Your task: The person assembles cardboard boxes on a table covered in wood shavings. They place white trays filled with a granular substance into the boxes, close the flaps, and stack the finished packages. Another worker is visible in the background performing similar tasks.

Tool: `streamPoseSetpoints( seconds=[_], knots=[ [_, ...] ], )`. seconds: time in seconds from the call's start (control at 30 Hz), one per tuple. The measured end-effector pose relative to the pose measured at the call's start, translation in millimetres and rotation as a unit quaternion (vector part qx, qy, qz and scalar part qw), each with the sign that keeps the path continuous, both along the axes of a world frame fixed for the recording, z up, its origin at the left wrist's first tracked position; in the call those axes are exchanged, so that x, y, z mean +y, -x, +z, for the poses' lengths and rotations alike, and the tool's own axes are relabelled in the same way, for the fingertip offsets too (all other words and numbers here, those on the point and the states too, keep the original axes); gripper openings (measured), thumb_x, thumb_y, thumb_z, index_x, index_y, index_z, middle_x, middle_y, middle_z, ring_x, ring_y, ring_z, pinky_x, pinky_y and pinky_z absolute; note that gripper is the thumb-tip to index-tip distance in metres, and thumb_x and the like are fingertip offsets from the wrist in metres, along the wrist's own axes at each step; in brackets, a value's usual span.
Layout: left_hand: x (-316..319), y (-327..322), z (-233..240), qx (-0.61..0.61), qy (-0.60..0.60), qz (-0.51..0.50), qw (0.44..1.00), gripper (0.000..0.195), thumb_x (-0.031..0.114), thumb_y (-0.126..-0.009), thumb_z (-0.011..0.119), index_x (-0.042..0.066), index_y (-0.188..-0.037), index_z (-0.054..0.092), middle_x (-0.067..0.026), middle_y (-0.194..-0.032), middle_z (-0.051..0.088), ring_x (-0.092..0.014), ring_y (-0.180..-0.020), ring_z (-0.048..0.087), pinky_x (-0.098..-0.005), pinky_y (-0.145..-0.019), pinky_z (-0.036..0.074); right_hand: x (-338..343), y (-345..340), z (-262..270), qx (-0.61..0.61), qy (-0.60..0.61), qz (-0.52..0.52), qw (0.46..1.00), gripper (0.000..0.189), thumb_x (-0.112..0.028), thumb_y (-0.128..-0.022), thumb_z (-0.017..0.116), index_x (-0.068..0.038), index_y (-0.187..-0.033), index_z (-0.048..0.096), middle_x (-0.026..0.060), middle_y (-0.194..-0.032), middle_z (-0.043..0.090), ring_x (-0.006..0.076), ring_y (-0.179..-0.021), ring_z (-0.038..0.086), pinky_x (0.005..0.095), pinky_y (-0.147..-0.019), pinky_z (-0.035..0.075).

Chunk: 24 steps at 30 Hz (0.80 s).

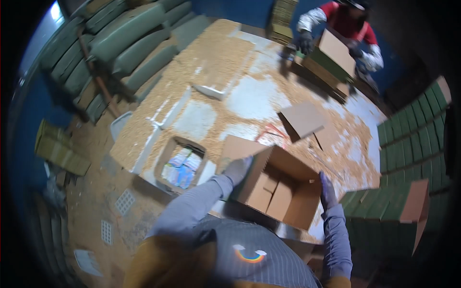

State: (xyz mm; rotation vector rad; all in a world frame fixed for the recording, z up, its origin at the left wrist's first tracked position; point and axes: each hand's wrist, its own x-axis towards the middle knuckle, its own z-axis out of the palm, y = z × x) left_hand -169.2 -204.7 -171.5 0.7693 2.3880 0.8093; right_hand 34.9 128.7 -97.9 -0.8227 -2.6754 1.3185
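Note:
Between my two gloved hands is a cardboard box point(288, 190), its top open towards me and its inside bare. Flaps meet at a seam on its bottom. My left hand point(238, 172) grips the box's left side, where the outside looks green. On the opposite side, my right hand point(327, 190) presses against the right wall near a corner. The box is tilted over the near edge of a white work table point(252, 97) strewn with wood shavings. Left of it, a smaller carton point(164, 154) holds several blue and white packets point(183, 167).
Across the table a co-worker point(345, 25) handles a green box point(329, 59). Flat cardboard pieces point(302, 118) lie mid-table. Green folded cartons point(414, 136) are stacked at right. Filled green sacks point(129, 36) are piled at left. A yellowish carton point(63, 147) sits on the littered floor.

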Motion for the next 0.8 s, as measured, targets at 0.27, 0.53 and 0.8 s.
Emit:
streamPoseSetpoints(
  seconds=[0.27, 0.53, 0.8],
  knots=[
    [-283.5, 59.5, 79.9, 0.448, -0.074, 0.526, 0.719, 0.052, 0.019, -0.090, 0.067, -0.005, -0.133, 0.050, -0.0241, -0.136, 0.051, -0.038, -0.129, 0.046, -0.0443, -0.114, 0.030, -9.3, -13.2, -44.6, 0.075, 0.239, -0.092, 0.964, 0.045, -0.029, -0.105, 0.045, 0.004, -0.133, 0.055, 0.0097, -0.130, 0.060, 0.0172, -0.120, 0.054, 0.0296, -0.103, 0.042],
    [-434.5, 44.8, -55.4, 0.143, -0.394, 0.646, 0.638, 0.069, 0.041, -0.103, 0.047, -0.003, -0.150, 0.022, -0.0205, -0.141, 0.048, -0.030, -0.126, 0.052, -0.0370, -0.105, 0.043, 25.1, -6.8, -58.0, 0.031, 0.330, -0.152, 0.931, 0.048, -0.033, -0.105, 0.047, 0.002, -0.138, 0.052, 0.0068, -0.129, 0.060, 0.0152, -0.115, 0.056, 0.0278, -0.099, 0.044],
    [-403.7, 31.0, -0.5, 0.075, -0.490, 0.641, 0.586, 0.081, 0.017, -0.093, 0.066, 0.010, -0.155, 0.014, -0.0133, -0.145, 0.041, -0.025, -0.127, 0.048, -0.0377, -0.101, 0.047, -6.8, 8.4, -44.2, 0.089, 0.314, -0.174, 0.929, 0.042, -0.032, -0.104, 0.048, 0.000, -0.127, 0.059, 0.0056, -0.117, 0.065, 0.0146, -0.102, 0.061, 0.0284, -0.089, 0.050]
  ],
)
